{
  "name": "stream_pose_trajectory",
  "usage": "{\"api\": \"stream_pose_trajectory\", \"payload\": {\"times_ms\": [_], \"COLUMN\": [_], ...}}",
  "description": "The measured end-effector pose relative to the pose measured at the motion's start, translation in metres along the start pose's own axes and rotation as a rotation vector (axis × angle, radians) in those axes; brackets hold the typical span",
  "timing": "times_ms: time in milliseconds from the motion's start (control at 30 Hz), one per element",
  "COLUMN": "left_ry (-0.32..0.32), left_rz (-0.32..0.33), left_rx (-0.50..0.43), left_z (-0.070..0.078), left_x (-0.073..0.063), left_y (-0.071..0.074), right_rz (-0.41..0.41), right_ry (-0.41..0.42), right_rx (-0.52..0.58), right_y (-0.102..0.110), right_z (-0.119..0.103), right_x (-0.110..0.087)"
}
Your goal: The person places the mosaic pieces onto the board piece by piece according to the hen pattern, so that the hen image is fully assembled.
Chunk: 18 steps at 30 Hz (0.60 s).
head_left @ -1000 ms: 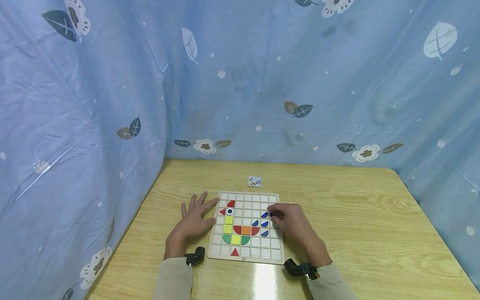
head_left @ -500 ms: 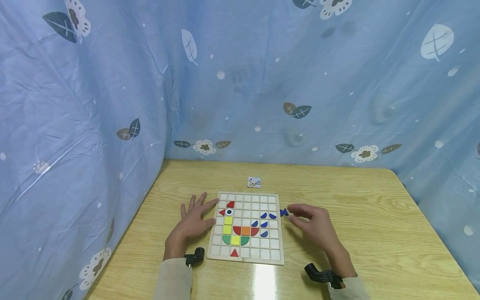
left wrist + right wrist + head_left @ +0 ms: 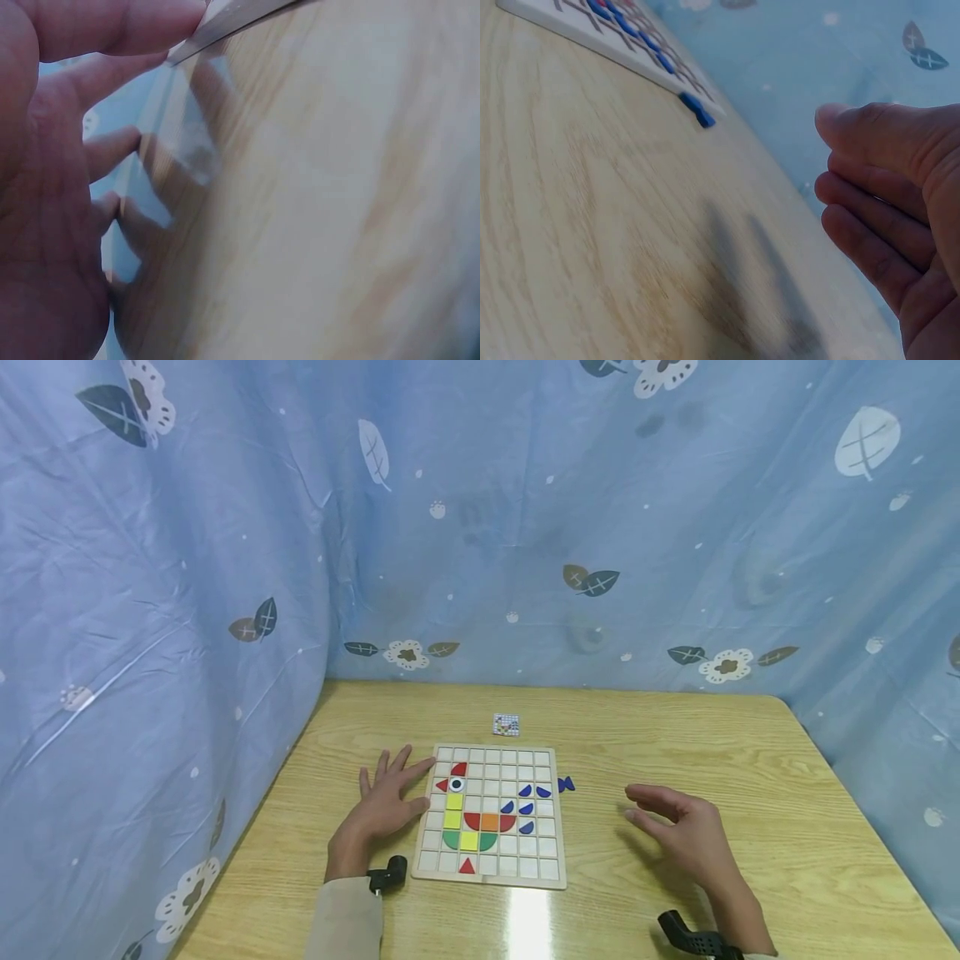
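Observation:
A square wooden grid board (image 3: 517, 882) lies on the table, bearing flat coloured pieces laid out like a bird. Its pieces include yellow squares (image 3: 453, 819), an orange square (image 3: 490, 822), red and green rounded pieces, red triangles, a round eye piece (image 3: 457, 784) and several blue rounded pieces (image 3: 526, 809). My left hand (image 3: 384, 806) rests with spread fingers against the board's left edge. Beyond the right edge lies blue material shaped like a bow tie (image 3: 566, 784), beside the frame. My right hand (image 3: 678, 831) hovers over the table farther right, fingers loosely bent, holding nothing.
A small printed card (image 3: 506, 725) with a gridded picture lies behind the board. The wooden table (image 3: 675, 735) ends at a blue patterned curtain (image 3: 465, 568) at the back and sides. Black wrist cameras (image 3: 387, 875) sit on both wrists.
My right hand has left the board's upper right cells and moved right, its pinch loosened. A blue rounded piece now shows in the cell where its fingers were. My left hand stays put.

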<state>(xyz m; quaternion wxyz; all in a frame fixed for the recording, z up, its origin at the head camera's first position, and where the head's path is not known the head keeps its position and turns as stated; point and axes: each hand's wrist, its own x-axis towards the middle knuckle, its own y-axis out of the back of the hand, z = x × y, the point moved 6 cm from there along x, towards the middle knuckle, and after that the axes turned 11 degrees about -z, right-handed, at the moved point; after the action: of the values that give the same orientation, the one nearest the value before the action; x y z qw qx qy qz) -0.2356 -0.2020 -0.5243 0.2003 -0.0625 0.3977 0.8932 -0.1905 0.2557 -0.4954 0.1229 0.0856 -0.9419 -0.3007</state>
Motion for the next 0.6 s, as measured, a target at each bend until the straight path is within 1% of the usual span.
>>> {"api": "stream_pose_trajectory", "payload": {"times_ms": [167,333,600], "left_ry": [0.0,0.002,-0.008], "left_rz": [0.003,0.001,0.004], "left_rx": [-0.002,0.0,-0.005], "left_z": [-0.003,-0.003,-0.001], "left_x": [0.0,0.0,0.0], "left_y": [0.0,-0.001,0.0], "right_rz": [-0.009,-0.028,-0.087], "right_ry": [0.018,0.04,0.007], "right_rx": [0.006,0.036,0.043], "right_y": [-0.002,-0.011,-0.034], "right_z": [0.003,0.001,0.0], "right_x": [0.004,0.013,0.036]}}
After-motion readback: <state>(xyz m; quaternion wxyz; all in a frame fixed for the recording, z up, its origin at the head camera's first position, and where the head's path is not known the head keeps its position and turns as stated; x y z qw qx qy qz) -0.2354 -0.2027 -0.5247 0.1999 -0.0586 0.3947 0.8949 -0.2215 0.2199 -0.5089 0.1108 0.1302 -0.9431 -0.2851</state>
